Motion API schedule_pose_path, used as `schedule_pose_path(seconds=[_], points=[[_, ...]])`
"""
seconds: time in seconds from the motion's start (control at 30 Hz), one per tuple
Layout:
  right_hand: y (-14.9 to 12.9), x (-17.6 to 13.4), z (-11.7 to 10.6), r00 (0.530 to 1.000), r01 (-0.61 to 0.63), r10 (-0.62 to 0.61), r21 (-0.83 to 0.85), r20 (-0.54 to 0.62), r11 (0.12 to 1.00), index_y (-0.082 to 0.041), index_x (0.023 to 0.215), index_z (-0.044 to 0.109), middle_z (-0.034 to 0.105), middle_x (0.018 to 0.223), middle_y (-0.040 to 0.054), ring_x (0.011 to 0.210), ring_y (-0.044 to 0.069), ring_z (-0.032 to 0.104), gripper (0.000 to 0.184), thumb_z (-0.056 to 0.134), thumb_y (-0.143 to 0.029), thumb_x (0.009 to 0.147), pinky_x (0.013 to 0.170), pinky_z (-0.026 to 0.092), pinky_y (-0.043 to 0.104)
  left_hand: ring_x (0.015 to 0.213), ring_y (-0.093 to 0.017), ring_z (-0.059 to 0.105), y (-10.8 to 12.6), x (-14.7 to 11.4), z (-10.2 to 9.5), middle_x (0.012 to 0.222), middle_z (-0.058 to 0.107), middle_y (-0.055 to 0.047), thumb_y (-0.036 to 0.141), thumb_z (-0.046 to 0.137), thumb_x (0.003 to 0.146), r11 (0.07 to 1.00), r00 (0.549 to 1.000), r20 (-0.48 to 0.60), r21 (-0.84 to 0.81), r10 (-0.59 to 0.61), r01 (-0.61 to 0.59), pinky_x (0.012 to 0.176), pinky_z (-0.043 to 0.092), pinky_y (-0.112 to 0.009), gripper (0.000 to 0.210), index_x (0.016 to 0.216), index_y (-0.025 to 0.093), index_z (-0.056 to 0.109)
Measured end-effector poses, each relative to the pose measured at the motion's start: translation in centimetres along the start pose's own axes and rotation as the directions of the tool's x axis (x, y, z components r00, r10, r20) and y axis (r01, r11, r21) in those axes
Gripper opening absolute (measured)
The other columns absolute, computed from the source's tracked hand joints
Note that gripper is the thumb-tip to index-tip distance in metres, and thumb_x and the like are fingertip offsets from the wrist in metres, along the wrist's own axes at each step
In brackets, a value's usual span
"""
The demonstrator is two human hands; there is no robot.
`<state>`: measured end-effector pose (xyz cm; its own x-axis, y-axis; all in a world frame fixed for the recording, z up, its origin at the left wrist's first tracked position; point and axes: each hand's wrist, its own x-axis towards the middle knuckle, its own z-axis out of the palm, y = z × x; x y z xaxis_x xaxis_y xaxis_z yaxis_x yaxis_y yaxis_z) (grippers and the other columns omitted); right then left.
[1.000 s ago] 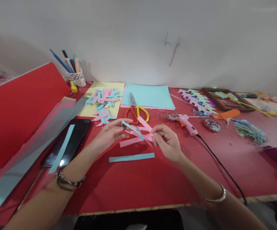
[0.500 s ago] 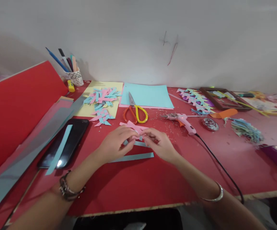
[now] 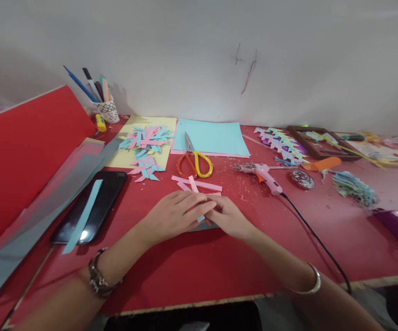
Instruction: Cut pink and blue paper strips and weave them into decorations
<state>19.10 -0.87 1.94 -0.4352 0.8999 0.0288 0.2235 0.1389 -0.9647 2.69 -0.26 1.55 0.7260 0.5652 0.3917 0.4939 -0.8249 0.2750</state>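
Note:
My left hand [image 3: 173, 212] and my right hand [image 3: 232, 216] meet over the red tabletop, fingertips together. Left fingers overlap the right ones and partly hide the folded paper strip [image 3: 201, 219] pinched between them; a light blue bit of it shows. Under the hands lies another blue paper strip [image 3: 204, 226], mostly covered. Pink paper strips [image 3: 204, 185] lie crossed just beyond my fingers. Behind these rest scissors [image 3: 195, 158] with one red and one yellow handle loop.
Folded pink and blue pieces [image 3: 147, 140] are heaped on a yellow sheet [image 3: 123, 156]. A phone [image 3: 107, 202] bearing a blue strip lies left, near a red board [image 3: 30, 156]. On the right are a pink glue gun [image 3: 266, 177] with its cord [image 3: 312, 234] and a brown tray [image 3: 323, 151].
My hands have come together and slightly nearer to me, the left fingers now lying over the right. More of the pink strips beyond them shows. The scissors and glue gun have not moved.

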Motion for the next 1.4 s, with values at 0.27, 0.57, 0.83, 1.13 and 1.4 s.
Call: schedule_pose_path(seconds=[0.27, 0.57, 0.83, 1.13, 1.4], points=[[0.7, 0.0, -0.4, 0.993, -0.107, 0.095, 0.179, 0.075, 0.978, -0.017, 0.049, 0.043, 0.044, 0.042, -0.0036, 0.036, 0.004, 0.034, 0.044, 0.04, -0.051, 0.077, 0.037, 0.026, 0.018, 0.11, -0.023, 0.051, -0.2, 0.0, 0.2, 0.119, 0.056, -0.015, 0.036, 0.035, 0.088, 0.987, 0.991, -0.042, 0.107, 0.128, -0.123, 0.091, 0.039, -0.036, 0.045, 0.128, 0.016, 0.038], [0.5, 0.2, 0.0, 0.987, -0.162, 0.153, 0.299, 0.055, 0.94, -0.017, 0.052, 0.044, 0.039, 0.039, -0.0074, 0.035, 0.003, 0.031, 0.036, 0.053, -0.046, 0.069, 0.036, 0.022, 0.017, 0.122, -0.022, 0.039, -0.6, -0.1, 0.8, 0.132, 0.044, -0.016, 0.034, 0.03, 0.089, 0.98, 0.98, -0.025, 0.045, 0.195, -0.194, 0.094, 0.037, -0.035, 0.047, 0.133, 0.015, 0.026], [1.0, -0.1, 0.2, 0.989, -0.133, 0.1, 0.372, 0.107, 0.919, -0.017, 0.059, 0.049, 0.042, 0.039, -0.0072, 0.034, 0.004, 0.033, 0.032, 0.051, -0.046, 0.07, 0.035, 0.022, 0.018, 0.126, -0.023, 0.034, -0.3, -0.2, 0.8, 0.132, 0.043, -0.017, 0.037, 0.031, 0.089, 0.956, 0.953, -0.088, 0.091, 0.288, -0.281, 0.093, 0.037, -0.036, 0.048, 0.132, 0.017, 0.023], [1.0, 0.1, 0.6, 0.997, -0.079, 0.082, 0.365, 0.008, 0.928, -0.018, 0.065, 0.051, 0.038, 0.046, -0.008, 0.041, 0.004, 0.031, 0.023, 0.059, -0.04, 0.064, 0.039, 0.024, 0.019, 0.121, -0.022, 0.039, 0.1, 0.0, 1.0, 0.123, 0.05, -0.015, 0.031, 0.037, 0.087, 0.951, 0.938, -0.164, 0.099, 0.305, -0.292, 0.092, 0.04, -0.034, 0.039, 0.124, 0.018, 0.031], [-0.1, 0.2, 0.1, 0.984, -0.03, 0.075, 0.257, -0.164, 0.966, -0.018, 0.065, 0.052, 0.041, 0.047, -0.0077, 0.041, 0.004, 0.034, 0.013, 0.052, -0.03, 0.07, 0.039, 0.025, 0.018, 0.086, -0.017, 0.056, 0.0, 0.1, 0.8, 0.09, 0.056, -0.006, 0.035, 0.055, 0.077, 0.938, 0.877, -0.364, -0.263, -0.315, 0.227, 0.073, 0.049, -0.029, 0.021, 0.091, 0.018, 0.056]])
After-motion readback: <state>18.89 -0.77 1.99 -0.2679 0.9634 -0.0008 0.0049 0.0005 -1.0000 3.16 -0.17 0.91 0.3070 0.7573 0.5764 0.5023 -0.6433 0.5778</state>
